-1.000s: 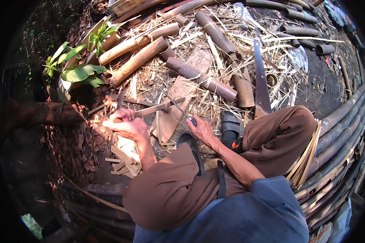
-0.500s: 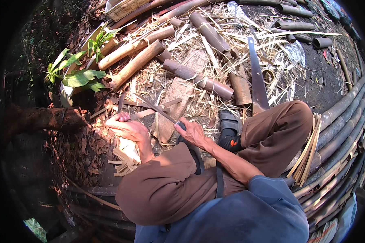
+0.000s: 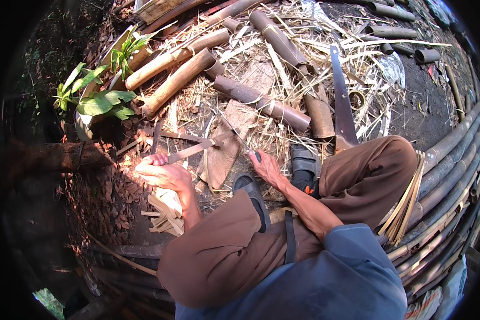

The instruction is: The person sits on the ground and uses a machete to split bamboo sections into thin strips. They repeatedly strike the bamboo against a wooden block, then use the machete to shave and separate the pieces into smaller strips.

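Observation:
My left hand [image 3: 162, 173] grips a flat bamboo strip [image 3: 194, 149] that points away toward the upper right. My right hand [image 3: 266, 168] is closed on the handle of a thin-bladed knife [image 3: 234, 133], whose blade meets the far end of the strip. Under both lies a flat wooden slab [image 3: 221, 160] on the ground. A small pile of cut pale strips [image 3: 165, 210] lies just below my left hand. I sit with knees bent in brown trousers, dark sandals [image 3: 304, 162] on my feet.
Several bamboo sections [image 3: 261, 104] and dry shavings cover the ground ahead. A long saw blade [image 3: 342, 106] lies to the right. A bundle of thin strips [image 3: 405, 205] leans by my right knee. Stacked bamboo poles [image 3: 453, 176] run along the right; a leafy plant [image 3: 98, 98] stands left.
The knife has swung from lying low along the strip to angling up across its far end. My right hand shifted slightly right; my left hand keeps hold of the strip.

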A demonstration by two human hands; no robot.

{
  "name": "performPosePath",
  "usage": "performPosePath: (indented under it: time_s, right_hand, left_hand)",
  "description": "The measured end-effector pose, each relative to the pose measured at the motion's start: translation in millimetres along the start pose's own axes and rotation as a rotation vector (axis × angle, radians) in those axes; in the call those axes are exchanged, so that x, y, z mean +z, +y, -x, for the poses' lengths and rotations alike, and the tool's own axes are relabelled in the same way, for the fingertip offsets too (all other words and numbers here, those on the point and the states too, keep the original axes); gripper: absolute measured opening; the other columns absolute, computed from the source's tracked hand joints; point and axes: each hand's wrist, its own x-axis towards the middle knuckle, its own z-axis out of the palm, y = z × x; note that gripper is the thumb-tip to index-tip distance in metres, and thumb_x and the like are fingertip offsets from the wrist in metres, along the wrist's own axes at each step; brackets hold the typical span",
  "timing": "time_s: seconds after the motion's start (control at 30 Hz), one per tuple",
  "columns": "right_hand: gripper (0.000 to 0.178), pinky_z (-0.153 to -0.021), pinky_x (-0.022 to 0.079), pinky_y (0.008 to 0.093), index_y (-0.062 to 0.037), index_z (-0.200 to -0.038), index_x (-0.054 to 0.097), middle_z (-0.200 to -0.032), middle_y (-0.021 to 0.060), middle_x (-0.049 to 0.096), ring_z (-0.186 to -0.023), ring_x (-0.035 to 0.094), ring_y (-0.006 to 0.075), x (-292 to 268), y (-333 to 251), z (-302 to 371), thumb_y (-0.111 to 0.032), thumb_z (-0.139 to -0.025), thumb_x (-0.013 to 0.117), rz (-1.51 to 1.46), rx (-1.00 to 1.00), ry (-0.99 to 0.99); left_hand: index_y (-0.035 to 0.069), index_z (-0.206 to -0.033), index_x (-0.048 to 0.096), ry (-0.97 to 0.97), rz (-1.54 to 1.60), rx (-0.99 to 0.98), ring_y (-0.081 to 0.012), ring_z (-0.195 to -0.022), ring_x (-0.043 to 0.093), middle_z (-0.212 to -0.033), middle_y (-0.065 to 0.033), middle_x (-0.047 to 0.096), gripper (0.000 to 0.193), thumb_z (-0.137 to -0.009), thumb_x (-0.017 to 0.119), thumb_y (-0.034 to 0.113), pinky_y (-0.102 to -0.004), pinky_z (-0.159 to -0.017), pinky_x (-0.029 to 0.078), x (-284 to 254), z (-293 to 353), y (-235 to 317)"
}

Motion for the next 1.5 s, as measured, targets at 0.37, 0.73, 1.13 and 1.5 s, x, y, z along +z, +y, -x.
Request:
performPosePath:
  time_s: [0.37, 0.73, 1.13, 1.5]
  right_hand:
    - [0.052, -0.067, 0.046, 0.0441, -0.0016, -0.093, 0.062, -0.07, 0.0194, 0.061, -0.068, 0.059, 0.036, -11.2, 15.9, -6.0, -0.051, -0.097, 0.047, -0.098, 0.102, -0.076]
    - [0.047, -0.069, 0.049, 0.0507, -0.0032, -0.097, 0.061, -0.077, 0.0266, 0.064, -0.076, 0.063, 0.0467, -26.9, -20.9, 8.2, -0.049, -0.096, 0.049, 0.002, -0.037, 0.04]
    - [0.05, -0.076, 0.048, 0.0563, -0.0012, -0.097, 0.054, -0.081, 0.0327, 0.063, -0.084, 0.063, 0.0511, -7.6, -1.4, 13.4, -0.051, -0.097, 0.046, 0.209, 0.006, -0.05]
    - [0.047, -0.067, 0.048, 0.0542, -0.0025, -0.097, 0.055, -0.072, 0.0287, 0.063, -0.073, 0.063, 0.0492, -3.4, -63.9, 36.0, -0.049, -0.097, 0.048, 0.022, -0.121, -0.139]
  left_hand:
    - [-0.004, -0.127, 0.04, -0.332, -0.243, -0.278, -0.0181, -0.093, 0.056, -0.095, -0.0089, 0.058, 0.033, -0.104, 0.04, 0.021, -0.0348, -0.085, 0.047, -27.5, 59.5, -111.9]
    - [0.005, -0.129, 0.044, -1.067, -0.334, -1.619, -0.0057, -0.048, 0.037, -0.067, 0.0004, 0.046, 0.033, -0.102, 0.044, 0.023, -0.0228, -0.043, 0.036, -80.3, -22.7, -43.3]
    - [-0.005, -0.118, 0.05, 0.121, 0.41, -0.743, -0.0347, -0.103, 0.064, -0.117, -0.0298, 0.06, 0.062, -0.101, 0.035, 0.053, -0.0334, -0.082, 0.051, -137.0, -10.0, -6.9]
    - [0.007, -0.075, 0.044, 0.095, 0.024, -0.116, -0.0147, -0.058, 0.041, -0.062, -0.0027, 0.042, 0.052, -0.102, 0.042, 0.051, -0.0277, -0.055, 0.035, -72.2, -21.4, -15.2]
